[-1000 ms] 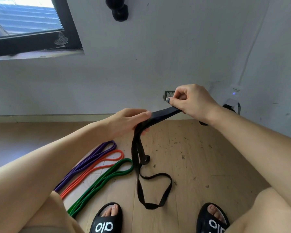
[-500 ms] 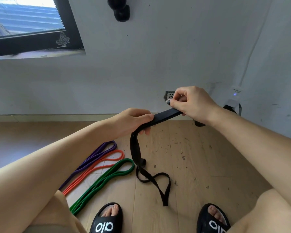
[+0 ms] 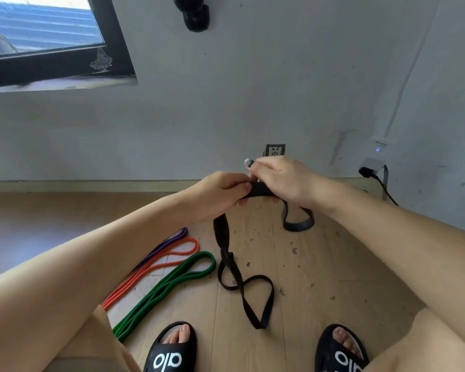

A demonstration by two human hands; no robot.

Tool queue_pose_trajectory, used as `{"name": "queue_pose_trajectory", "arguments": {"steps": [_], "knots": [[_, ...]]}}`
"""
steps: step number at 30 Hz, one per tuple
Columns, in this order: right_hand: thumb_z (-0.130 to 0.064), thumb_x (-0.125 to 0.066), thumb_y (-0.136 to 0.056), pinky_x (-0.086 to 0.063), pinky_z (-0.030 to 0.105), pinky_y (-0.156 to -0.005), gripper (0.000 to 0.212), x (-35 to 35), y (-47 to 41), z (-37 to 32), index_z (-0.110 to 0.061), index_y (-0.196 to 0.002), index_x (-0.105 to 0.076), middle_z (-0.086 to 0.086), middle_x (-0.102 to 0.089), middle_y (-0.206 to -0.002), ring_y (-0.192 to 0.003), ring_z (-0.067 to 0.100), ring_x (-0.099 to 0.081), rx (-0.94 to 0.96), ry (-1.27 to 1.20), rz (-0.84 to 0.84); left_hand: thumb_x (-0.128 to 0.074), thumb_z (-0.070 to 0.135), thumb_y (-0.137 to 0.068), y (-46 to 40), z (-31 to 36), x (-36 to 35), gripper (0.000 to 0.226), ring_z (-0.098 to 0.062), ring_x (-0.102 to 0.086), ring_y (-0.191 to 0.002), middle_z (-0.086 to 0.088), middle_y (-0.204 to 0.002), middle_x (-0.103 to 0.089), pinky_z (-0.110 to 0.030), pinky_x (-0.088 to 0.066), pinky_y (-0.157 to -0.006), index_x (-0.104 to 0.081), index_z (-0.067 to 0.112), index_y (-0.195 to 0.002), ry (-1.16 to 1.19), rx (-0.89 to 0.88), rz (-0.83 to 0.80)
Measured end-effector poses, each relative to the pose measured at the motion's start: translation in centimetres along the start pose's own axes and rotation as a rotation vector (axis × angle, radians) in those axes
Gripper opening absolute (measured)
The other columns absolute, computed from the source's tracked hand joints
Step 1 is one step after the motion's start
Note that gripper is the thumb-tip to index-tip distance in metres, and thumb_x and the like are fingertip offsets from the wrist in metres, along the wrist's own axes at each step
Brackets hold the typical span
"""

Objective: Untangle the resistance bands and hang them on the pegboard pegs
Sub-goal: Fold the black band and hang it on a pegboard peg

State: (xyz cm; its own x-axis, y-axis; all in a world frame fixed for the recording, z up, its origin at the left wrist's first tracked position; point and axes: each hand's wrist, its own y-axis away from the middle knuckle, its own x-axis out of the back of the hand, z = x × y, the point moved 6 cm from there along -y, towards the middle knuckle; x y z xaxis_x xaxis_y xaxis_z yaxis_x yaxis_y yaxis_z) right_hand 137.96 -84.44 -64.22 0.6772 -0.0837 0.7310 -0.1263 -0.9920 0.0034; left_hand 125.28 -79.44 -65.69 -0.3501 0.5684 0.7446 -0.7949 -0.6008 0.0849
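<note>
A black resistance band [image 3: 224, 238] hangs twisted from both my hands, with a knot-like crossing low down and a loop trailing on the wooden floor. My left hand [image 3: 220, 193] pinches the band from the left. My right hand [image 3: 279, 177] grips it right beside the left, and a short black loop dangles under that wrist. Three flat bands lie on the floor at left: purple [image 3: 169, 241], orange [image 3: 156, 264] and green [image 3: 169, 284]. A black peg [image 3: 195, 16] sticks out of the wall at the top.
My feet in black slides [image 3: 169, 350] stand at the bottom edge. A wall socket [image 3: 275, 149] sits just behind my hands, and a plugged adapter with a black cable [image 3: 371, 170] is at the right. A dark-framed window [image 3: 54, 44] fills the upper left.
My hands have come close together on the black band. A short loop now hangs under my right wrist, and the lower loop has shifted on the floor.
</note>
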Motion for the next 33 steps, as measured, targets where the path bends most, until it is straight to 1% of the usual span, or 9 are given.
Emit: {"name": "queue_pose_trajectory", "arguments": {"steps": [3,6,10,15,18,21,25,27,33], "knots": [[-0.038,-0.05,-0.105,-0.037,0.025,-0.059,0.023,-0.7,-0.4,-0.2,-0.028,-0.087,-0.061,-0.009,-0.059,-0.072,-0.063,0.005,-0.052,0.009,-0.081,0.012,-0.041,0.032,-0.107,0.2,-0.1,-0.1,0.033,-0.016,-0.051,-0.073,0.0,-0.078,-0.06,-0.038,-0.042,-0.076,-0.068,0.016,-0.095,0.14,0.026,-0.017],[-0.031,-0.063,-0.099,-0.037,0.023,-0.059,0.005,0.2,-0.8,-0.2,-0.027,-0.096,-0.064,-0.008,-0.06,-0.073,-0.061,0.004,-0.052,0.009,-0.188,0.07,-0.041,0.04,-0.108,0.6,-0.2,-0.4,0.034,-0.018,-0.056,-0.079,-0.002,-0.083,-0.061,-0.048,-0.05,-0.086,-0.066,0.019,-0.099,0.271,0.038,-0.091],[-0.022,-0.07,-0.094,-0.037,0.025,-0.053,0.008,2.0,-0.7,0.5,-0.018,-0.092,-0.064,0.001,-0.059,-0.074,-0.05,0.005,-0.049,-0.048,-0.469,0.17,-0.049,0.037,-0.105,1.4,-0.7,-1.3,0.018,-0.014,-0.063,-0.077,0.004,-0.083,-0.067,-0.04,-0.054,-0.085,-0.056,0.021,-0.098,-0.014,-0.032,-0.192],[-0.021,-0.072,-0.093,-0.04,0.016,-0.05,0.01,4.5,-0.3,1.8,-0.015,-0.091,-0.064,0.005,-0.062,-0.079,-0.051,0.002,-0.051,-0.054,-0.435,0.258,-0.051,0.036,-0.105,1.1,-1.9,-0.2,0.016,-0.01,-0.064,-0.071,0.006,-0.078,-0.068,-0.039,-0.057,-0.08,-0.053,0.028,-0.092,-0.136,-0.033,-0.141],[-0.03,-0.069,-0.095,-0.042,0.019,-0.057,0.014,5.3,0.0,2.3,-0.016,-0.094,-0.065,-0.002,-0.063,-0.071,-0.057,0.005,-0.055,-0.049,-0.174,0.259,-0.054,0.036,-0.103,1.1,-1.4,1.0,0.017,-0.012,-0.07,-0.073,0.005,-0.074,-0.069,-0.038,-0.058,-0.075,-0.051,0.029,-0.088,-0.126,-0.088,-0.072],[-0.033,-0.057,-0.103,-0.046,0.028,-0.066,0.019,4.0,0.1,3.3,-0.018,-0.098,-0.067,0.002,-0.065,-0.075,-0.07,0.015,-0.059,-0.107,-0.037,0.077,-0.057,0.035,-0.101,1.5,-0.8,1.4,0.019,-0.01,-0.071,-0.067,0.005,-0.066,-0.066,-0.037,-0.06,-0.074,-0.052,0.026,-0.086,-0.077,-0.096,-0.033],[-0.025,-0.034,-0.111,-0.053,0.04,-0.09,0.035,2.0,0.1,2.0,-0.008,-0.112,-0.064,0.012,-0.072,-0.093,-0.089,0.025,-0.067,-0.101,-0.247,-0.046,-0.057,0.034,-0.102,1.7,0.5,1.5,0.021,-0.01,-0.059,-0.05,0.007,-0.054,-0.059,-0.045,-0.061,-0.07,-0.054,0.019,-0.086,0.004,-0.111,-0.014],[-0.03,-0.032,-0.111,-0.049,0.038,-0.1,0.036,1.6,-0.1,0.7,-0.014,-0.115,-0.064,0.01,-0.072,-0.103,-0.103,0.024,-0.068,-0.066,-0.331,-0.031,-0.057,0.034,-0.102,1.7,1.4,1.3,0.02,-0.01,-0.059,-0.049,0.007,-0.054,-0.059,-0.039,-0.061,-0.068,-0.054,0.022,-0.086,0.0,-0.126,-0.018],[-0.049,-0.043,-0.103,-0.05,0.046,-0.097,0.038,-0.7,-0.2,-1.5,-0.02,-0.1,-0.067,0.002,-0.073,-0.098,-0.098,0.02,-0.067,0.025,-0.184,-0.005,-0.064,0.029,-0.098,1.9,2.9,0.3,0.013,-0.016,-0.069,-0.059,-0.005,-0.062,-0.071,-0.03,-0.057,-0.075,-0.063,0.019,-0.09,-0.013,-0.149,-0.04]]}}
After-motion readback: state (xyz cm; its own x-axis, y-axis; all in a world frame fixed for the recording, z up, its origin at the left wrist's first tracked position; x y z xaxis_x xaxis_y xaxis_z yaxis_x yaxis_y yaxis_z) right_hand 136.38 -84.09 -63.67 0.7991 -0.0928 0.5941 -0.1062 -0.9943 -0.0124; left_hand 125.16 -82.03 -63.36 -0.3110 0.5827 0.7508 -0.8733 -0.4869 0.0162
